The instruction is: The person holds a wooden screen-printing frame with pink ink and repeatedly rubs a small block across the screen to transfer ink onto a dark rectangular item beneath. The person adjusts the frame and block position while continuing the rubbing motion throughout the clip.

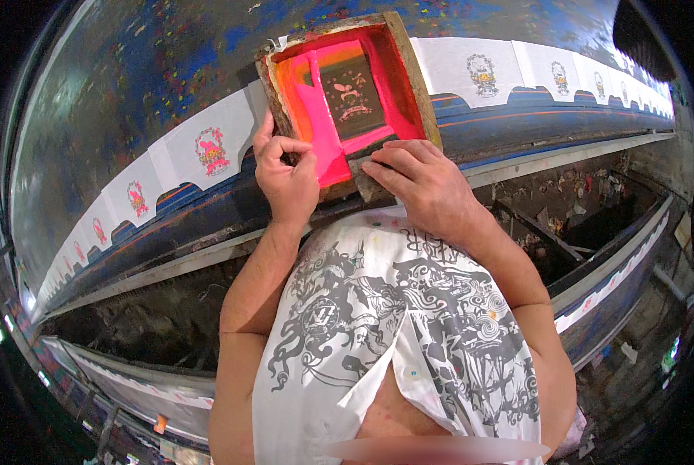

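A wooden screen printing frame [413, 76] lies on the long table in front of me, over the row of white fabric pieces. Bright pink ink [326, 128] coats its inside, with some orange along the left. A dark mesh window in the middle shows a small stencil design. My left hand [286, 182] is closed on the frame's left edge near the close corner. With bent fingers my right hand [432, 186] grips a dark squeegee [368, 177] at the frame's near side. The squeegee's lower part is partly hidden by the fingers.
To the left, white fabric pieces [178, 159] carry pink and grey prints. On the right, similar pieces [455, 68] bear grey and yellow prints. The table [142, 70] is spattered with paint. A pale rail [510, 169] runs along its near edge, with a littered dark trough below.
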Demonstrator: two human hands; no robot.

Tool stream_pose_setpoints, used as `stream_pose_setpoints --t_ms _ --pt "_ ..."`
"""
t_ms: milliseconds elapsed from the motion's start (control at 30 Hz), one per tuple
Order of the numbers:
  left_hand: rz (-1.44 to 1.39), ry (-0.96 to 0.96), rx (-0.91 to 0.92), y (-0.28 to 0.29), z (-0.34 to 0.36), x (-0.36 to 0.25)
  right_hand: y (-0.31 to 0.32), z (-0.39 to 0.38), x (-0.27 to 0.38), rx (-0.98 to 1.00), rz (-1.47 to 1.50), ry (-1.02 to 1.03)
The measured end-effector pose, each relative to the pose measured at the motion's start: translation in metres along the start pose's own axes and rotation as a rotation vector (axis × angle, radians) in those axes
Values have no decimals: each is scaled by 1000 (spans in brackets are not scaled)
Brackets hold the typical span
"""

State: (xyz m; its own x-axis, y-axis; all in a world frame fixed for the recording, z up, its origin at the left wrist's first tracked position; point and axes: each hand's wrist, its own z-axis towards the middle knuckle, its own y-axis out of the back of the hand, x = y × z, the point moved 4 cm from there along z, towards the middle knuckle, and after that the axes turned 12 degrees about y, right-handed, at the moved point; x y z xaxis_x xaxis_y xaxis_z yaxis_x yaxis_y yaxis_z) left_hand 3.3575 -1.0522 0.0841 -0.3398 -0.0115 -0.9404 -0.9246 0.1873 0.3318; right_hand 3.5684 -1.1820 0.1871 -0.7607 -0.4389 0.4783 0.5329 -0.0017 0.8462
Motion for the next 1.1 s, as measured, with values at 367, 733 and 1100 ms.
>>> stream_pose_setpoints --t_ms 367,733,1100 --pt "48 -40 -21 -2 1 -2 -15 71 -84 -154 -174 78" --pt "83 -70 -13 -4 -1 -5 -5 108 -101 -95 -198 65" --pt "96 -97 -12 -4 2 -3 -10 35 -13 -47 -84 15"
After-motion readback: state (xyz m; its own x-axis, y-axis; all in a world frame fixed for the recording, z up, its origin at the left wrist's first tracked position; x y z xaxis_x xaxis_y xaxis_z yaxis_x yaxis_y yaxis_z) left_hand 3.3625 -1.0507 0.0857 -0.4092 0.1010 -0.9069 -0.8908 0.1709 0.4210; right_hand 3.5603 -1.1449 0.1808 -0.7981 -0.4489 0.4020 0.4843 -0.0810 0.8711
